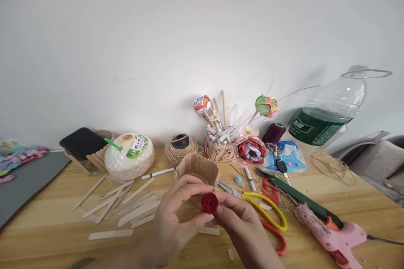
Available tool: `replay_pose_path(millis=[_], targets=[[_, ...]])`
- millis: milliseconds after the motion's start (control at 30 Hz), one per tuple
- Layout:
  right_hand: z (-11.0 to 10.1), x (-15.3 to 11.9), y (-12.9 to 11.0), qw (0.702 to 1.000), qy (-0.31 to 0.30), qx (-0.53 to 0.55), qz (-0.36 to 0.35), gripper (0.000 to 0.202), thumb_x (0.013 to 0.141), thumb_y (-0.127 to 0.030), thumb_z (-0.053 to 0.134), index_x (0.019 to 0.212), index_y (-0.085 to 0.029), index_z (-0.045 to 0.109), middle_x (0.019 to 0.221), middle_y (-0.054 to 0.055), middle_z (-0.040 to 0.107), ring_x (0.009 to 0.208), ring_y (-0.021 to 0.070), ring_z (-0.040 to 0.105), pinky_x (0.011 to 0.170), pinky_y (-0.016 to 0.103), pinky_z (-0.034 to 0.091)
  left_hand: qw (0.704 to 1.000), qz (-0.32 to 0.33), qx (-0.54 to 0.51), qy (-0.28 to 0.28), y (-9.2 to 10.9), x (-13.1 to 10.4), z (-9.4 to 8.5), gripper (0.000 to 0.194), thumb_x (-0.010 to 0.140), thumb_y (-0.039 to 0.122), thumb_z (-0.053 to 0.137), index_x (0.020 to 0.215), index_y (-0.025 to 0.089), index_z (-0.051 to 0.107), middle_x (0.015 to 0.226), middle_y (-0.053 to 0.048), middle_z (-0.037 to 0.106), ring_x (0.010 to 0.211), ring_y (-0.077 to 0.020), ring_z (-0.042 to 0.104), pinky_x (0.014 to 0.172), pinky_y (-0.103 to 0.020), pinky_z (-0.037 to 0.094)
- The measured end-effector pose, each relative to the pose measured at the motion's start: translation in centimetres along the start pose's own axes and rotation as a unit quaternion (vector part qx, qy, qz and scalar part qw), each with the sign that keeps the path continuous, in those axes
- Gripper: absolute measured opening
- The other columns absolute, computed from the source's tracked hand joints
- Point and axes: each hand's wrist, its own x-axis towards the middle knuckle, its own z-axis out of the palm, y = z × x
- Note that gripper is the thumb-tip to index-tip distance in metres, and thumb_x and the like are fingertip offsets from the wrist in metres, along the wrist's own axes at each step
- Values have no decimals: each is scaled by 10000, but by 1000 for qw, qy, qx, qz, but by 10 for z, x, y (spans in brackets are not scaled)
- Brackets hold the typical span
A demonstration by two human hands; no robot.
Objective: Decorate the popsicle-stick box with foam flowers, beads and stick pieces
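Note:
A small red rolled paper rose [209, 203] is held up near the lower middle of the view, its spiral face toward me. My left hand [181, 214] pinches it from the left between thumb and fingers, with a ring on one finger. My right hand [236, 214] grips it from the right with thumb and fingertips. Just behind the hands stands a small woven basket [197, 167], partly hidden by my left fingers. Scissors with yellow and red handles [279, 214] lie beside my right hand.
Wooden sticks [139, 210] lie scattered at left, near a wrapped coconut [129, 157]. Behind are a twine roll [181, 149] and a holder with paper flowers [221, 151]. A pink glue gun [341, 239], green-handled cutter [306, 197] and large bottle [325, 122] are at right.

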Motion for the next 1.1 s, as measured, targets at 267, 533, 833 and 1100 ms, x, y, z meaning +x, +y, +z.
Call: replay_pose_path(millis=[267, 533, 833, 1100], targets=[[-5, 4, 1, 1000, -8, -30, 5, 203, 717, -376, 682, 820, -206, 727, 717, 24, 682, 693, 155, 614, 689, 275, 501, 1000, 4, -10, -18, -2, 4, -3, 270, 715, 129, 669, 953, 254, 670, 976, -47, 626, 902, -191, 589, 809, -279, 471], [-6, 0, 0, 996, 56, -50, -51, 227, 696, -347, 709, 886, -225, 680, 730, 11, 677, 694, 146, 633, 694, 268, 525, 997, 67, 18, -20, -8, 2, -4, 382, 768, 31, 560, 957, 331, 700, 908, -44, 632, 765, -159, 622, 680, -261, 510], [-1, -4, -3, 985, 65, -113, -116, 177, 645, -347, 759, 731, -213, 681, 751, 21, 695, 676, 147, 649, 657, 247, 552, 992, 50, -105, -54, -2, -3, -4, 353, 757, -8, 539, 844, 291, 705, 892, -46, 617, 891, -196, 608, 790, -313, 498], [-1, -5, 3, 964, 99, -136, -206, 127, 686, -278, 738, 774, -223, 665, 785, 17, 684, 724, 141, 637, 655, 217, 541, 964, -54, -256, -48, -17, -8, 2, 327, 733, 62, 626, 984, 267, 589, 1043, -44, 554, 1002, -210, 548, 842, -331, 491]])
